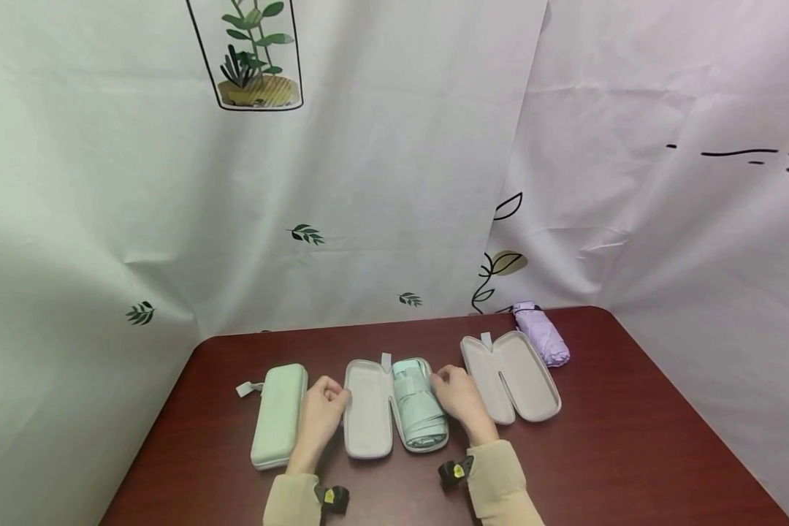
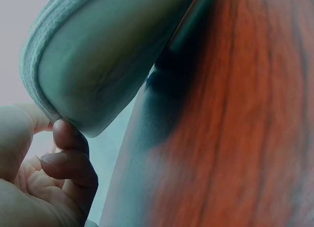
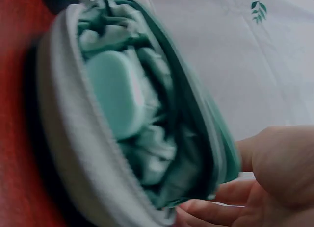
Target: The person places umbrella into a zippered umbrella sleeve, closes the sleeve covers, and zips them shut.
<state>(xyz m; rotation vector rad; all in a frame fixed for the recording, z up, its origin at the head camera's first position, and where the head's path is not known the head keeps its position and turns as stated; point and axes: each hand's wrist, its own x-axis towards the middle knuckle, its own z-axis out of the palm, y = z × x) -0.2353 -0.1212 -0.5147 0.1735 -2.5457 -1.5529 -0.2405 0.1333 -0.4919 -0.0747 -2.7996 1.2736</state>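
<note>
An open grey case (image 1: 367, 409) lies at the middle of the table, and a folded mint-green umbrella (image 1: 417, 405) fills its right half. My left hand (image 1: 322, 409) holds the outer edge of the empty left half; in the left wrist view its curled fingers (image 2: 68, 158) pinch the case's rim (image 2: 103, 55). My right hand (image 1: 456, 394) holds the outer edge of the half with the umbrella. Seen from the right wrist, the umbrella's handle end (image 3: 117, 99) sits inside the zipped rim (image 3: 68, 114), with my fingers (image 3: 216, 207) under that edge.
A closed mint-green case (image 1: 278, 413) lies left of my left hand. A second open, empty grey case (image 1: 509, 376) lies to the right, with a folded purple umbrella (image 1: 542, 334) behind it. The dark red table (image 1: 631, 438) is backed by hanging white curtains.
</note>
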